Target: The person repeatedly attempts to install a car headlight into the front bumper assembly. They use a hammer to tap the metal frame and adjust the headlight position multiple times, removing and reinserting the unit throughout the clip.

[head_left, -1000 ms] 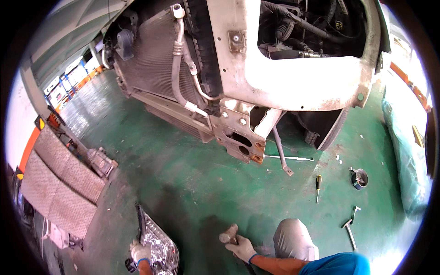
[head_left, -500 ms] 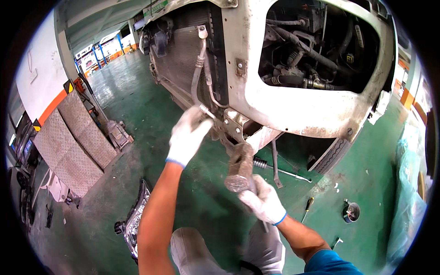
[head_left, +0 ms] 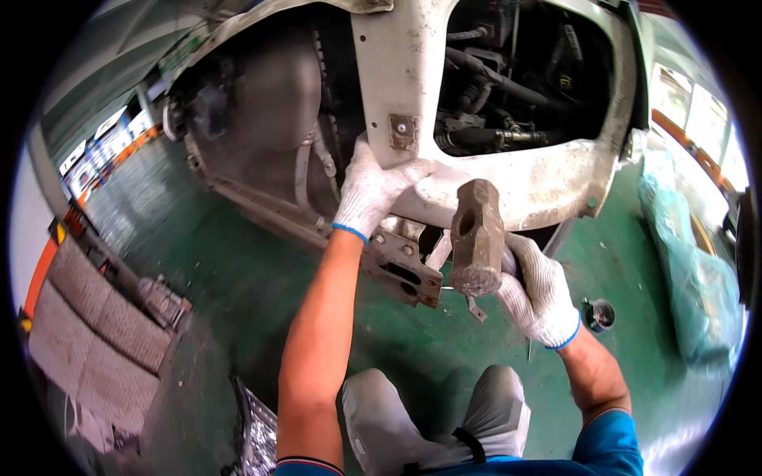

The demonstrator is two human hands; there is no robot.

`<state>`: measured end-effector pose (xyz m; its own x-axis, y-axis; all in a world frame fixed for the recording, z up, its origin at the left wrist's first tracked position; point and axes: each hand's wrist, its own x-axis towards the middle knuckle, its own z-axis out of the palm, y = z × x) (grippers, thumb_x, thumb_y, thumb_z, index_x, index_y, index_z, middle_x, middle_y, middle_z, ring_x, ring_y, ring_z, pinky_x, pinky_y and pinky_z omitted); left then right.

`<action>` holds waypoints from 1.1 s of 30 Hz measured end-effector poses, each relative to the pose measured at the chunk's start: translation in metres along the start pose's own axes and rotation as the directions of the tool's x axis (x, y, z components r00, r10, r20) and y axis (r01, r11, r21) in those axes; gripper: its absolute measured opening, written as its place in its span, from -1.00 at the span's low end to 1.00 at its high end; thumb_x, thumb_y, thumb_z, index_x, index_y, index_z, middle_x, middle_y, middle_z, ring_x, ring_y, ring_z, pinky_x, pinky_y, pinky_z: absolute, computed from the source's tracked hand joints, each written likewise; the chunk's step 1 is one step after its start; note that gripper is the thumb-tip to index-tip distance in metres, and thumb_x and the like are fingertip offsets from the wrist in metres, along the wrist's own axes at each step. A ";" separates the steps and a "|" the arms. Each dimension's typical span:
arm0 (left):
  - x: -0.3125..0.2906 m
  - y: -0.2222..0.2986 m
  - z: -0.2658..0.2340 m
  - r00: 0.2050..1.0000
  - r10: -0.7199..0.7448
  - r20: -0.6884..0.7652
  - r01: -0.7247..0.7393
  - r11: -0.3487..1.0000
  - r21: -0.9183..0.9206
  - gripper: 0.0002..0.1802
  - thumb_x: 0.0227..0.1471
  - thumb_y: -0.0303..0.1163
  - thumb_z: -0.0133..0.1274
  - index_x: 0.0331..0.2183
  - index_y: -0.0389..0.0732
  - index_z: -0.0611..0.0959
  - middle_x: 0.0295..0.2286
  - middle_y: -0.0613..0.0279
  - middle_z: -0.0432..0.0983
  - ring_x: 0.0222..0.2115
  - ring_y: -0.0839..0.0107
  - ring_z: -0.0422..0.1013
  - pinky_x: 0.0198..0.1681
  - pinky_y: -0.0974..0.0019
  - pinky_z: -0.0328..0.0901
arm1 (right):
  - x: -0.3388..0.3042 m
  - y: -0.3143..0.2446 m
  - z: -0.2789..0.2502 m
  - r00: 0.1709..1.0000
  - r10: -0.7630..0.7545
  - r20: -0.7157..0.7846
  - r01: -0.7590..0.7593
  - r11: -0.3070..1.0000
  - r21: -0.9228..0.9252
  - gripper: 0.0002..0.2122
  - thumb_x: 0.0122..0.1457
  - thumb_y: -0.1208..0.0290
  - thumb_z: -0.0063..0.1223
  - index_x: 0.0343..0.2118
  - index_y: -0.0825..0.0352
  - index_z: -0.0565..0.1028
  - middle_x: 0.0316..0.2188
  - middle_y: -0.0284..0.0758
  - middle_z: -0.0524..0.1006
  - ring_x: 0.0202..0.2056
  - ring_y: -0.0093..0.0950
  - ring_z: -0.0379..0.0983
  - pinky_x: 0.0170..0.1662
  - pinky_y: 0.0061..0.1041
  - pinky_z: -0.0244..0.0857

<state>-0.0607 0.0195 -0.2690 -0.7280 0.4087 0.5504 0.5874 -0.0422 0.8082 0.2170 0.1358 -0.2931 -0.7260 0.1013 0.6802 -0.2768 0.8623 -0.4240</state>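
My left hand (head_left: 373,189), in a white knit glove with a blue cuff, rests against the lower left part of the cream body panel (head_left: 508,186). Its thumb points right across the metal and is spread away from a raised finger; the other fingers are partly hidden. My right hand (head_left: 541,292), gloved the same way, is closed around the handle of a sledgehammer. The worn, brown-grey sledgehammer head (head_left: 476,238) stands up in front of the panel's lower edge. Just below my left hand is a bolted metal bracket (head_left: 401,270) with a slot.
The radiator (head_left: 270,103) lies left of the panel, and engine parts (head_left: 500,87) show through its opening. A headlight (head_left: 255,424) sits on the green floor. Metal ramps (head_left: 103,333) and a floor jack (head_left: 163,300) are at left. A round cup (head_left: 599,315) and a plastic-wrapped part (head_left: 690,270) lie right.
My left hand has moved from the pipe by the radiator up and right onto the panel. My right hand has raised the sledgehammer rightward, nearer the panel. The view has shifted.
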 end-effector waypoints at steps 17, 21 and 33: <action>0.017 -0.047 0.026 0.987 0.114 0.117 -0.012 0.764 -0.645 -0.31 0.23 0.21 0.06 -0.13 -0.36 0.61 -0.37 0.24 0.52 -0.36 0.46 0.32 -0.20 0.31 0.30 | 0.024 -0.050 0.039 0.934 0.091 -0.345 -0.256 0.845 -0.470 -0.66 0.14 0.41 0.25 -0.03 0.39 0.53 -0.30 -0.21 0.60 -0.29 -0.45 0.56 -0.21 -0.49 0.44; 0.021 -0.047 0.016 0.982 0.164 0.096 -0.073 0.793 -0.605 -0.27 0.21 0.25 0.04 -0.16 -0.36 0.60 -0.41 0.17 0.50 -0.38 0.41 0.32 -0.22 0.26 0.30 | 0.043 -0.034 0.064 0.904 0.209 -0.372 -0.364 0.833 -0.416 -0.70 0.04 0.46 0.28 -0.17 0.45 0.54 -0.40 -0.06 0.61 -0.43 -0.35 0.62 -0.29 -0.43 0.46; 0.023 -0.049 0.014 0.975 0.217 0.037 -0.162 0.823 -0.545 -0.16 0.24 0.38 -0.15 -0.25 -0.38 0.53 -0.49 0.20 0.29 -0.43 0.36 0.16 -0.28 0.26 0.22 | 0.079 -0.047 0.078 0.773 0.483 -0.412 -0.586 0.792 -0.172 -0.75 0.14 0.36 0.24 -0.24 0.48 0.57 -0.53 -0.45 0.50 -0.45 -0.69 0.38 -0.34 -0.57 0.34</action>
<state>-0.1012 0.0435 -0.2994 -0.5695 0.4236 0.7044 0.4088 -0.5975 0.6898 0.1237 0.0644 -0.2659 -0.4350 0.6992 0.5674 0.3149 0.7085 -0.6316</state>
